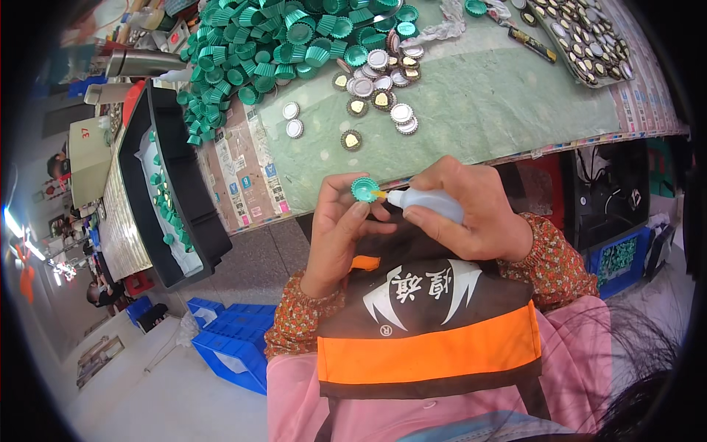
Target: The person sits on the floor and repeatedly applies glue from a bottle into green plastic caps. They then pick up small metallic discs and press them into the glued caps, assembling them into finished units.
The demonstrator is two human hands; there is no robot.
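Observation:
Between its thumb and fingers, my left hand pinches a small green fluted cup, its hollow facing up. My right hand is wrapped round a translucent white squeeze bottle. The bottle's yellow tip points left and reaches the cup's rim; whether it touches the inside I cannot tell. Both hands are just off the table's near edge, above my dark apron with an orange band. Beyond them on the table lie loose metal caps, some silver side up, some with a pale shape on a dark face.
A big heap of green fluted cups covers the table's far left. A black tray with green pieces stands at the left edge. A tray of caps and a black marker lie far right. Blue crates stand on the floor.

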